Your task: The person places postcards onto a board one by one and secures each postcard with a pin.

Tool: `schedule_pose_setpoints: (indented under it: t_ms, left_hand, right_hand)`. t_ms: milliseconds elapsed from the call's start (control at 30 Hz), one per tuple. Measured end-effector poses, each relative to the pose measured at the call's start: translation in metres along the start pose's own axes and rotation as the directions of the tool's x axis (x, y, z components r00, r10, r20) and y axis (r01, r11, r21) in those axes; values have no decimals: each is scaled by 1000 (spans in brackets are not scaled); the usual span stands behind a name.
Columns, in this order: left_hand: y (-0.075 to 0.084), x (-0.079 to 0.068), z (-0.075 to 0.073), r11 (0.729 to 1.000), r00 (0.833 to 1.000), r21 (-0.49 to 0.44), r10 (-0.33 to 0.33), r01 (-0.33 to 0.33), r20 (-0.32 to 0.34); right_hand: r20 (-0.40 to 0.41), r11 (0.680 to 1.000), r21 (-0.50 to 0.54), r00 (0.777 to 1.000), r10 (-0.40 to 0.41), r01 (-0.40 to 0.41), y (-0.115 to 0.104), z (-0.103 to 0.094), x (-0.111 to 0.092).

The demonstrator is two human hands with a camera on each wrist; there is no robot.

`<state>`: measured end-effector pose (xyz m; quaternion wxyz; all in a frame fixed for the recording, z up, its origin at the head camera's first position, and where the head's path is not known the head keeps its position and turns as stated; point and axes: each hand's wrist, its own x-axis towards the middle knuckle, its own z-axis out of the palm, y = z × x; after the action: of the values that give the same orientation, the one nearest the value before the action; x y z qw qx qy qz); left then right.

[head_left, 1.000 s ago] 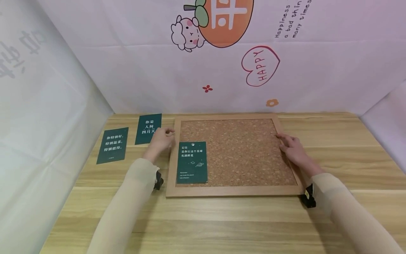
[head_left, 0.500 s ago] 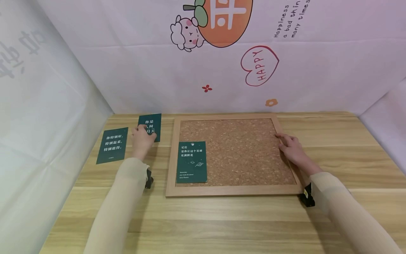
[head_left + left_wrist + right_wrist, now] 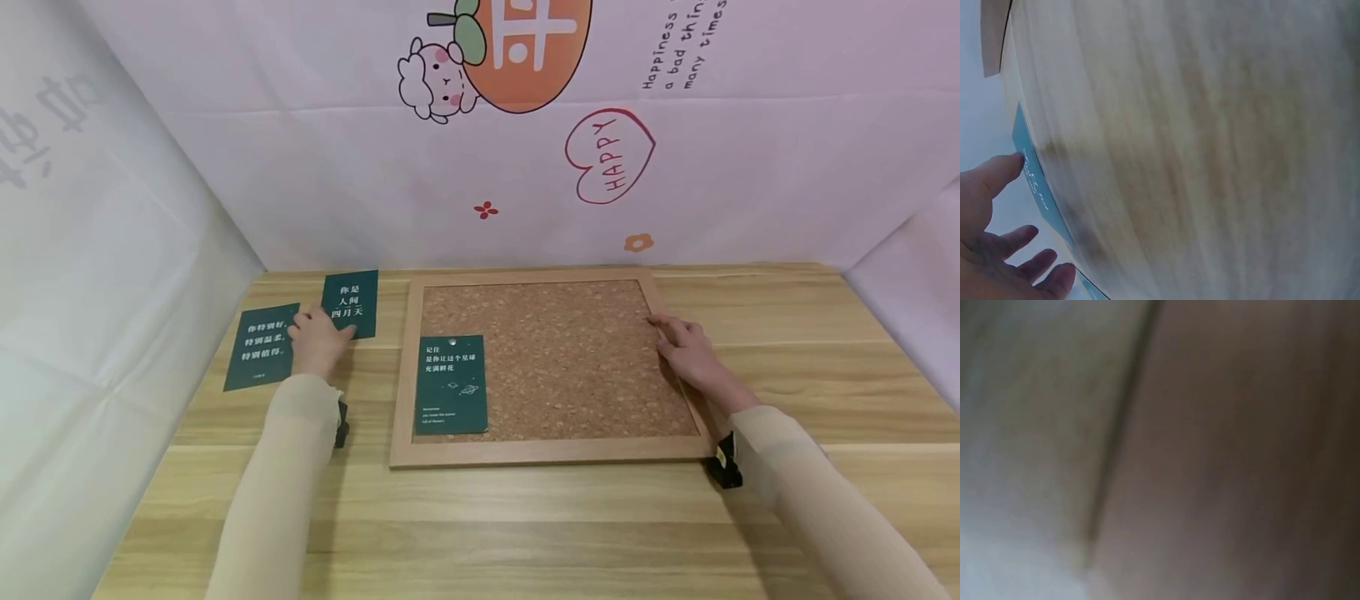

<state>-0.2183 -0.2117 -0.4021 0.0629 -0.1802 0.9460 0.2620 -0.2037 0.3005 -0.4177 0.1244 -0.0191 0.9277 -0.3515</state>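
My left hand [image 3: 318, 342] hovers or rests between two dark green cards with white Chinese lettering. Its fingertips overlap the edge of the left card [image 3: 255, 346], and its thumb lies over the lower part of the far card [image 3: 351, 287]. In the left wrist view the fingers are spread and the thumb tip overlaps a card [image 3: 1038, 178]; contact is hard to tell. A wood-framed cork board [image 3: 570, 367] lies flat, its right side held by my right hand [image 3: 693, 354]. Another green card [image 3: 450, 392] is on the board's lower left, a pin at its top.
The board and loose cards are on a wood-grain table [image 3: 480, 533]. White printed cloth [image 3: 337, 183] rises behind the table and along both sides. In the right wrist view everything is blurred.
From the board's left edge, my left hand has moved left over the far card, then further toward the left card. My right hand stays at the board's right side.
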Motion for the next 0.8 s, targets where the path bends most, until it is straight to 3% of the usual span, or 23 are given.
schedule_pose_setpoints:
  t_ms: [800]
  left_hand:
    - [3, -2, -3, 998, 998, -48, -45, 48, 54]
  right_hand:
    - [-28, 999, -16, 999, -30, 30, 3, 1, 1]
